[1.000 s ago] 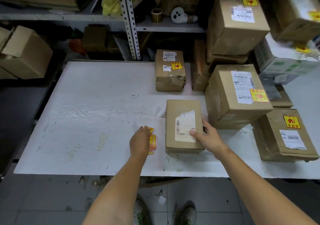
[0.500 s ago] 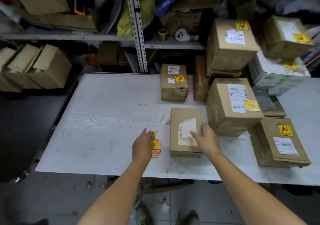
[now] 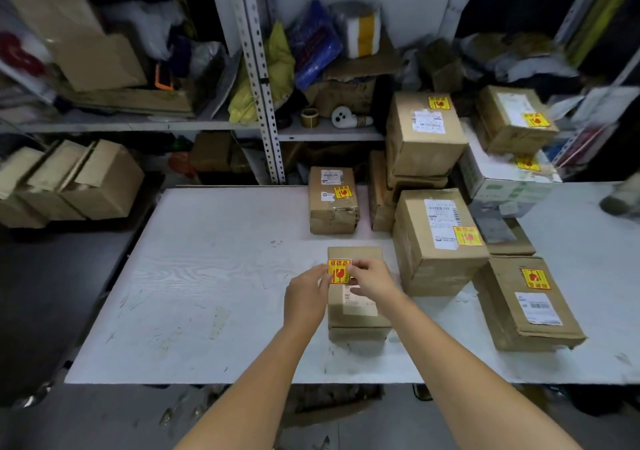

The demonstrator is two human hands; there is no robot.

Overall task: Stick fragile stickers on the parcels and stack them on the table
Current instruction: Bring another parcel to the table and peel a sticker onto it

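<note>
1. the left hand (image 3: 306, 295) is at the parcel's (image 3: 356, 318) left edge, fingers pinching the fragile sticker's (image 3: 339, 271) left side.
2. the sticker hangs over the parcel's far half; the parcel's long axis runs away from the person on the bench (image 3: 207, 276).
3. the right hand (image 3: 372, 276), above the parcel, pinches the sticker's right side; both hands are equally near.
4. right of the parcel, the stickered parcels (image 3: 438, 241) are sealed, contents unseen.
</note>
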